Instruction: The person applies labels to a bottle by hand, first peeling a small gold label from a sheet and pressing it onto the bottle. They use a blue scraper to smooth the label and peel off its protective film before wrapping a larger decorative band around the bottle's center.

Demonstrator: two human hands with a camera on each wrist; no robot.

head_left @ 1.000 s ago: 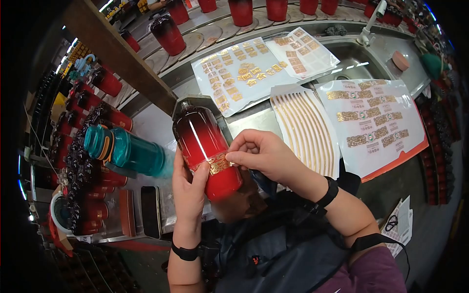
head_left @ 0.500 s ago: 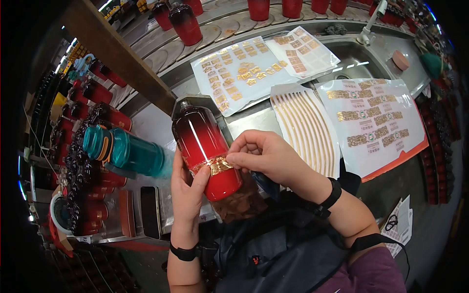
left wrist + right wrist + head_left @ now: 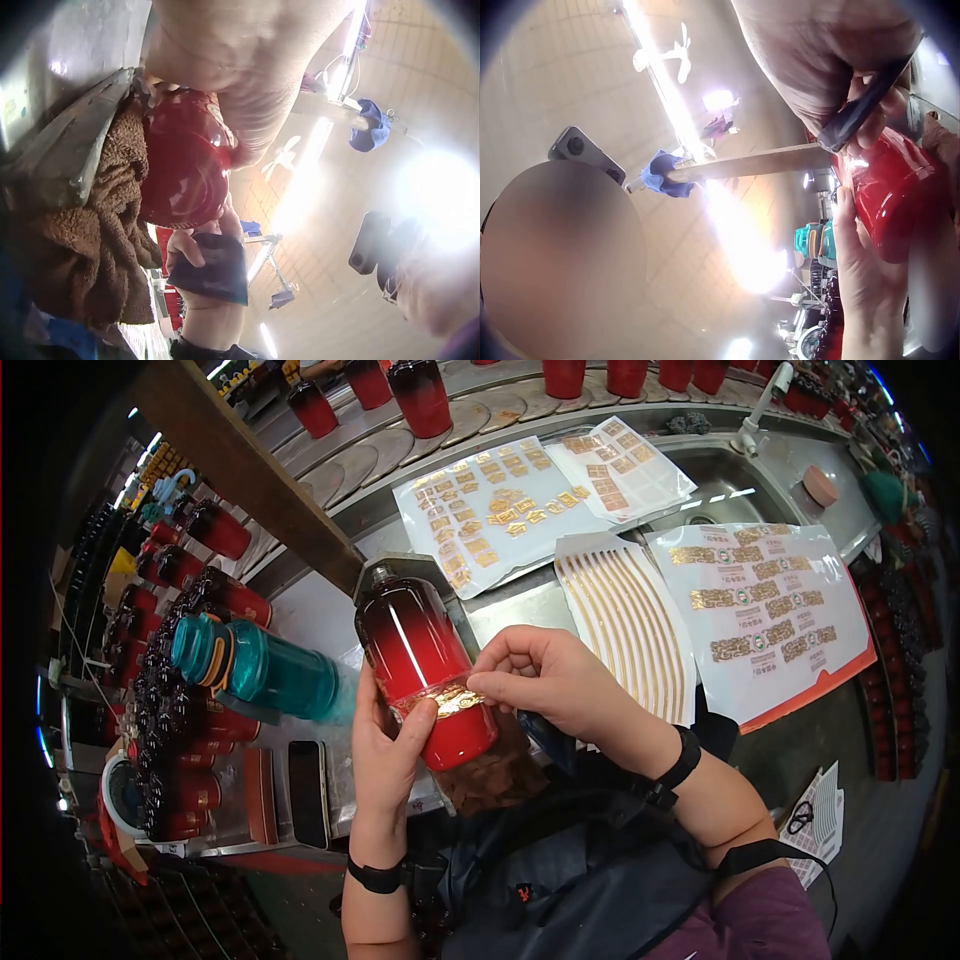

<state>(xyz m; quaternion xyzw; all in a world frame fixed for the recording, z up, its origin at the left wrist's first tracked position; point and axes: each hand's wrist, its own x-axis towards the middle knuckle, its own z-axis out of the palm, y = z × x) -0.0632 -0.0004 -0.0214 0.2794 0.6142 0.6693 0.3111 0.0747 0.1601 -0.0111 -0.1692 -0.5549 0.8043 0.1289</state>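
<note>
one bottle (image 3: 408,635) in curled left hand (image 3: 385,740), right hand (image 3: 540,678) (dark slab (image 3: 217,271) in palm) pinched at its gold band (image 3: 457,701)

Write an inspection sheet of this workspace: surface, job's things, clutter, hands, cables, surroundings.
Surface: grey metal worktop with a sink.
Job's things: glossy red-black bottle with a gold patterned band; white decal sheets.
Clutter: teal plastic drinking bottle, rectangular black phone, brown terry towel.
Hands: left hand grips the glossy bottle; right hand, at the band, holds a flat dark piece.
Cables: thin black cord beside right arm.
Surroundings: red-black bottles on round plates.
</note>
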